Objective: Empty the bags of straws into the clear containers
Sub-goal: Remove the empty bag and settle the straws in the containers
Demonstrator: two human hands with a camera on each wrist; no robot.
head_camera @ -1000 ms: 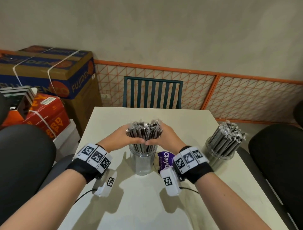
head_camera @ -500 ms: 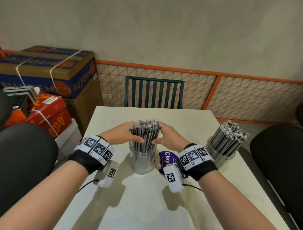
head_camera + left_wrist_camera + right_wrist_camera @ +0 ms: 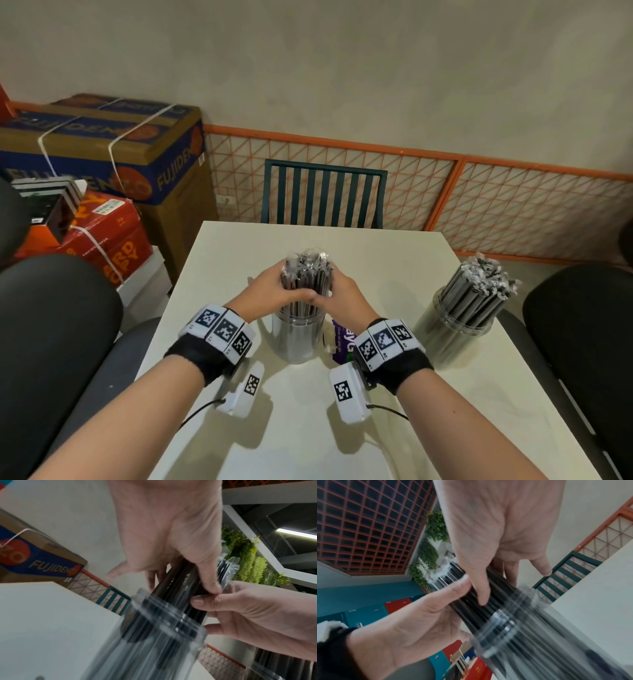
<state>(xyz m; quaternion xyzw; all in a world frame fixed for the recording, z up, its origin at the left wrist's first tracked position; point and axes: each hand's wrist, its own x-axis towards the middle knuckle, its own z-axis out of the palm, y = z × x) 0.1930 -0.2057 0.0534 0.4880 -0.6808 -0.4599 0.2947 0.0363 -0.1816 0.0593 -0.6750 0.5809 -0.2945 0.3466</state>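
Both hands have closed tighter round the straws (image 3: pixel 307 281) than a moment ago, thumbs now meeting in front. From the head: left hand (image 3: pixel 270 291) and right hand (image 3: pixel 342 294) wrap the bundle, which stands in the clear container (image 3: pixel 297 337) on the bench (image 3: pixel 308 428). Left wrist: thumb tips touch (blurred). Right wrist: thumbs press the dark straws above the rim.
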